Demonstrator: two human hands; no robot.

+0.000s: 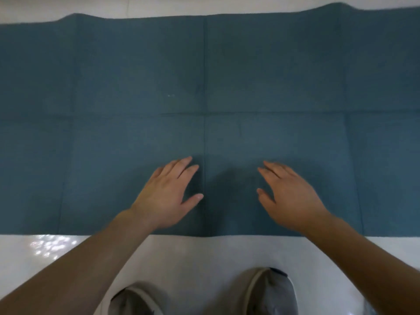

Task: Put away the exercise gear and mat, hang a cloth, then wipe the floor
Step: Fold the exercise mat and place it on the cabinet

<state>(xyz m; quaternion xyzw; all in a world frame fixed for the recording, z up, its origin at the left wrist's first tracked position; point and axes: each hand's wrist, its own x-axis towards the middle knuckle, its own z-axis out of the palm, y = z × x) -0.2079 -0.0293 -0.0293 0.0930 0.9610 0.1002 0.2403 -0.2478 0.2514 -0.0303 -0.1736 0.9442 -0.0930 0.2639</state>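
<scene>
A dark teal exercise mat (227, 71) lies unfolded on the white floor and fills most of the head view, with fold creases crossing it. My left hand (166, 196) is over the mat's near half, left of the middle crease, fingers straight and spread, holding nothing. My right hand (288, 196) mirrors it to the right of the crease, fingers also straight. I cannot tell whether the palms touch the mat. The mat's near edge runs just below my wrists.
Glossy white floor (204, 253) shows in front of the mat's near edge and as a strip beyond its far edge. My two grey shoes (270, 294) stand on the floor at the bottom of the view.
</scene>
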